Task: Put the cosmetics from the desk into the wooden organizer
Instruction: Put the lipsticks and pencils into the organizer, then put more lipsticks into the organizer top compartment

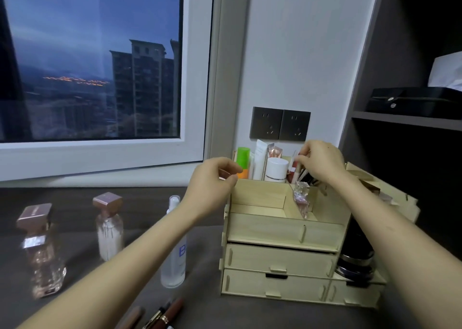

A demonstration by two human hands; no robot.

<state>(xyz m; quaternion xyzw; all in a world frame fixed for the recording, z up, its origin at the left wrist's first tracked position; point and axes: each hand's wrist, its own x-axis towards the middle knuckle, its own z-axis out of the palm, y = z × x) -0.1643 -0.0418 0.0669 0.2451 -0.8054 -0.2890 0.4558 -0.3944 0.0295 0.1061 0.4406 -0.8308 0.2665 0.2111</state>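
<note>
Wooden organizer on the grey desk: right hand above its rear compartment, fingertips pinching a slim pink tube that stands among other sticks. Small perfume bottle just below that grip, tilted in the front tray; left hand curled at the organizer's left upper corner, and I cannot tell whether it holds anything. Left of that hand, on the desk: spray bottle, milky pink-capped bottle, clear pink-capped bottle; lip pencils nearer me.

Two pink-capped bottles on desk, one spray bottle, one wooden organizer, two wall sockets.
</note>
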